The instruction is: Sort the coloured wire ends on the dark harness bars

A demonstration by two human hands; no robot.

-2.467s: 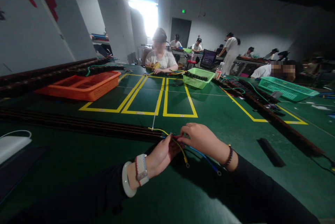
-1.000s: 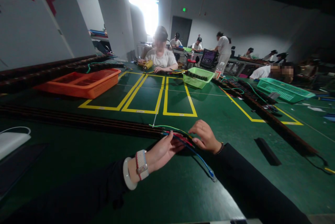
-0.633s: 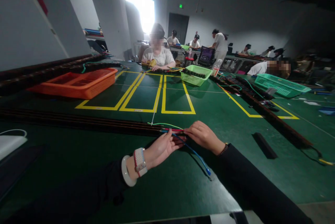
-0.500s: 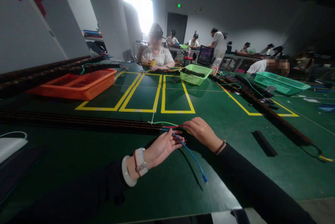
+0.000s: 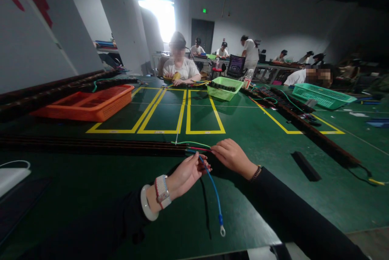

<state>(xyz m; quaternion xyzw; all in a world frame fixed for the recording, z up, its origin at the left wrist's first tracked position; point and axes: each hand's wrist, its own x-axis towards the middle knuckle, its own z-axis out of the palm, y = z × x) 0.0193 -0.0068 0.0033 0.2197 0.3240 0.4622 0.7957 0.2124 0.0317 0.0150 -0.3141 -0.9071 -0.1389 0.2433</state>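
A blue wire (image 5: 215,190) is pinched between the thumb and fingertips of my left hand (image 5: 186,175). Its loose end hangs toward the table's front edge and carries a ring terminal (image 5: 223,231). My right hand (image 5: 233,155) is closed at the fingertips on a red wire (image 5: 198,148). A green wire (image 5: 194,143) also runs to these fingers; whether they grip it I cannot tell. All these wires come out of the right end of a long dark strip-like bundle (image 5: 103,145) lying across the table. The far ends of the red and green wires are hidden by my right hand.
Yellow tape outlines (image 5: 161,132) mark the green table (image 5: 261,211). Beyond stand an orange basket (image 5: 117,104), a light green basket (image 5: 225,94) and a teal basket (image 5: 325,98). A short black strip (image 5: 305,166) lies right. A person (image 5: 182,67) sits opposite.
The blue wire's free end has swung left and nearer to me, so its ring terminal now shows. My left fingers have closed in more. My right hand has shifted slightly left.
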